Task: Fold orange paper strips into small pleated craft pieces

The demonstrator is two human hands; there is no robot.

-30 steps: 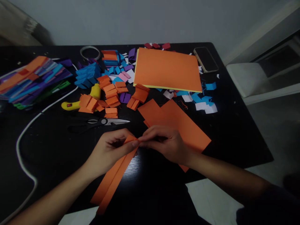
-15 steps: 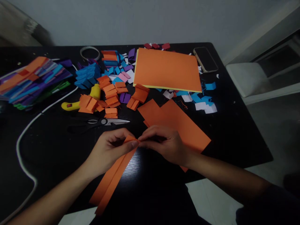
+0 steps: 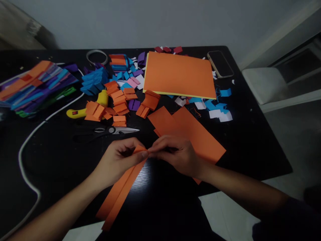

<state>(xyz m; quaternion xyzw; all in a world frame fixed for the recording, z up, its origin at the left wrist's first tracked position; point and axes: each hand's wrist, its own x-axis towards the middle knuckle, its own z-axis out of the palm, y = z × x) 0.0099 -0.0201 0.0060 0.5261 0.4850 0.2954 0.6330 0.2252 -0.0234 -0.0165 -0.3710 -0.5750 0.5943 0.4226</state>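
A long orange paper strip (image 3: 122, 187), creased lengthwise, slants from the table's front edge up to my fingers. My left hand (image 3: 119, 162) pinches its upper end between thumb and fingers. At the strip's top corner, the fingertips of my right hand (image 3: 175, 154) are closed on the same paper, touching my left thumb. Orange paper sheets (image 3: 198, 134) lie under and behind my right hand. Beyond my left hand lie scissors (image 3: 112, 130) with dark handles, their blades pointing right.
Folded orange pieces (image 3: 119, 97), a yellow tool (image 3: 102, 98) and blue folded pieces (image 3: 94, 82) lie behind the scissors. Farther back are an orange sheet stack (image 3: 180, 75), a phone (image 3: 220, 64) and a tape roll (image 3: 97, 52). A white cable (image 3: 23, 147) curves along the left.
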